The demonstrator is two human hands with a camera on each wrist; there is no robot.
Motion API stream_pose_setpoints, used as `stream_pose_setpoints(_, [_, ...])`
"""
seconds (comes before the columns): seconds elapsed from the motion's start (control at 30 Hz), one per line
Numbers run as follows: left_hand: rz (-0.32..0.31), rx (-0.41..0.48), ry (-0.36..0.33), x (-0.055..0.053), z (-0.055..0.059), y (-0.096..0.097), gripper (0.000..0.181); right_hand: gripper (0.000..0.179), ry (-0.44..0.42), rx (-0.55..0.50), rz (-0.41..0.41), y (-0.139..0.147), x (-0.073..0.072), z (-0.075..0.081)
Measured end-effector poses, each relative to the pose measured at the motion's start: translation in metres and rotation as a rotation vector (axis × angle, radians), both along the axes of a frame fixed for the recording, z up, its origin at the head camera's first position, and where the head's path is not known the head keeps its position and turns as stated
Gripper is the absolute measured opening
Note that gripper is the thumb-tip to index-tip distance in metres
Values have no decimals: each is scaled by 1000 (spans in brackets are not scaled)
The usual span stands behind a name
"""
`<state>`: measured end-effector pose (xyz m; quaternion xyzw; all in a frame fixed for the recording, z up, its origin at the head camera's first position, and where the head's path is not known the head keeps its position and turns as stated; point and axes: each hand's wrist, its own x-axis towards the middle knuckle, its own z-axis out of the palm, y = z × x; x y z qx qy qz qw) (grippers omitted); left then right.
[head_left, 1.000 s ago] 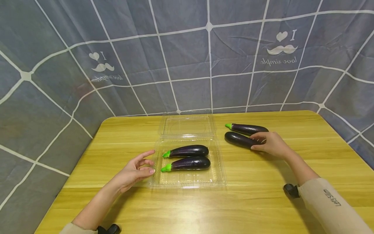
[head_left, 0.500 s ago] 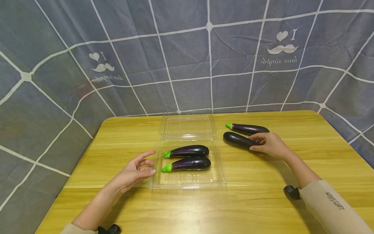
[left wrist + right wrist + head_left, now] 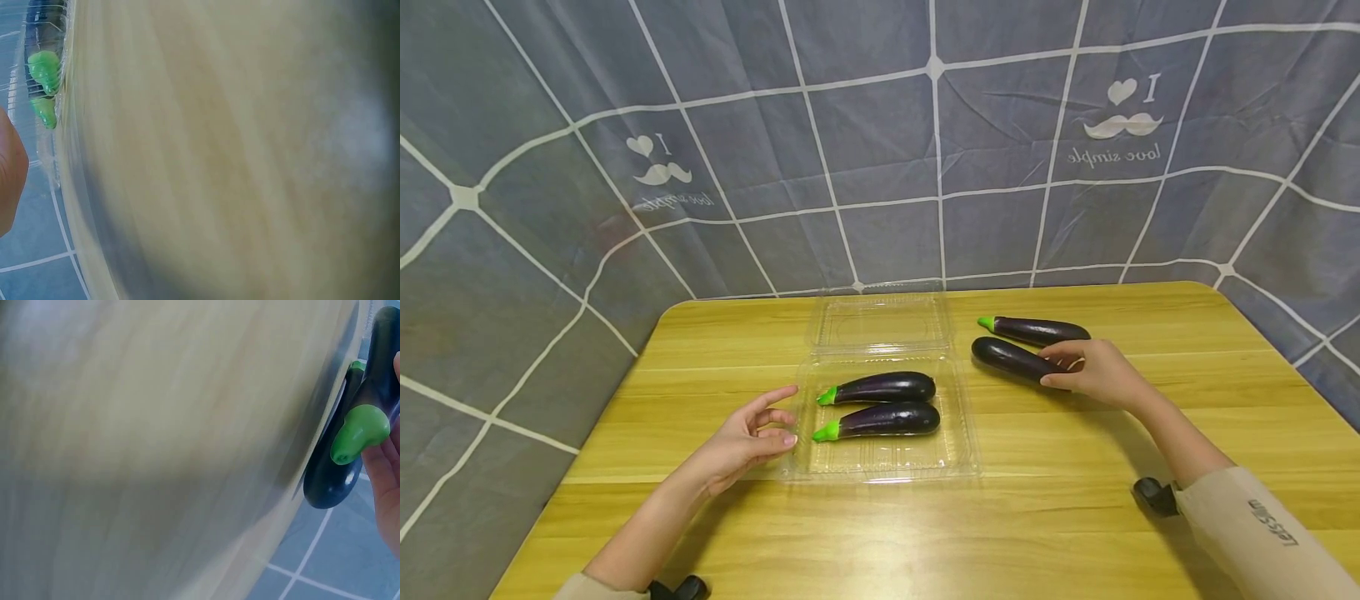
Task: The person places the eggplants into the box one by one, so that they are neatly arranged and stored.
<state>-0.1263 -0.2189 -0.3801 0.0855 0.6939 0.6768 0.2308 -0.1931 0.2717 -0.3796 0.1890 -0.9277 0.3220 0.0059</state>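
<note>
In the head view two eggplants, a rear one [image 3: 886,387] and a front one [image 3: 889,419], lie side by side in a clear plastic clamshell box [image 3: 880,477], green stems to the left. My left hand [image 3: 741,442] is at the box's left wall, fingers spread and relaxed, thumb tip at the rim. My right hand [image 3: 1097,375] grips a third eggplant [image 3: 1011,358] between thumb and fingers, its rounded end pointing left. The right wrist view shows that eggplant's green stem [image 3: 362,432] near the palm. Just behind it lies another eggplant [image 3: 1037,331], stem to the left.
The box's clear lid [image 3: 880,323] is folded back toward the rear edge of the wooden table [image 3: 880,542]. A grey curtain [image 3: 880,150] with white lines hangs behind and at both sides. Dark wrist devices show at both sleeves.
The eggplant in my right hand has shifted very slightly left, with the right hand keeping its grip. My left hand and the boxed eggplants stay where they were.
</note>
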Motion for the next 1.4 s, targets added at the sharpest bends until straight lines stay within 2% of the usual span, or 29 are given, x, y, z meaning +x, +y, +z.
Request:
stream_pose_setpoints(0.73, [4,-11,-2,0,0,1,76,37,37,7,-13,5,11,13])
stream_pose_setpoints(1.13, [12,10,3,0,2,2,75,41,8,-25,-6,4,18,23])
stream_pose_setpoints(1.4, [7,15,5,1,3,3,75,43,-48,-75,9,-1,23,31])
